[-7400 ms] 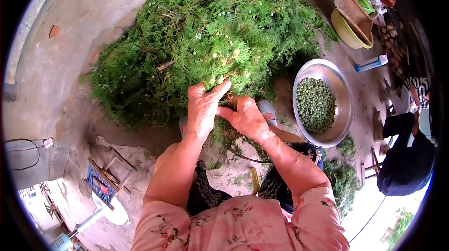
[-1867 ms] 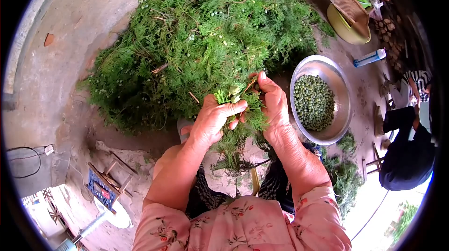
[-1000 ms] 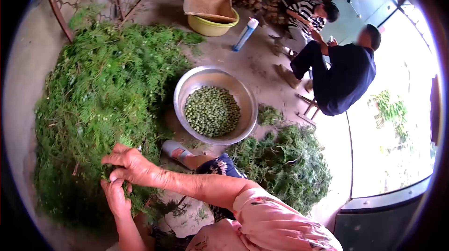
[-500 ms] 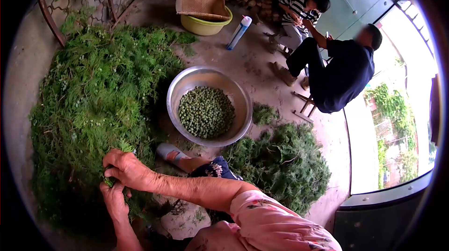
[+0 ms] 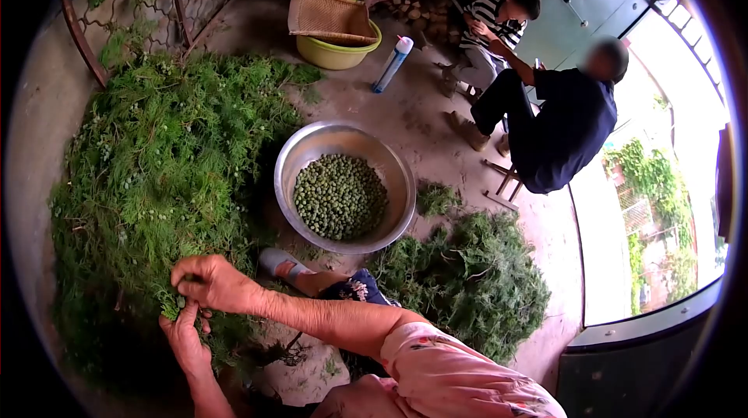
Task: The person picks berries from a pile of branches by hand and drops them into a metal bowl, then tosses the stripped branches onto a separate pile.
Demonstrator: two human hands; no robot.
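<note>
My left hand (image 5: 188,338) is closed on a small green evergreen sprig (image 5: 173,307), whose leafy tip pokes out beside the fingers. Just above it, my right hand (image 5: 216,284) has thumb and fingers pinched together against the sprig; what is between its fingertips is hidden. Both hands are over the lower edge of a big heap of cut evergreen branches (image 5: 164,153) dotted with pale green cones. To the right of the heap stands a wide metal basin (image 5: 405,184) partly filled with small green cones (image 5: 340,197).
A second, darker pile of branches (image 5: 475,285) lies right of my foot (image 5: 284,264). Behind the basin are a spray can (image 5: 392,64) and a yellow-green tub (image 5: 336,55) with a woven basket (image 5: 327,17). Two people sit near the door, one in dark clothes (image 5: 573,122), one in stripes (image 5: 485,24).
My hands have shifted slightly, the left a little to the left and the right a little downward, still close together at the sprig. The whole view has tilted a little.
</note>
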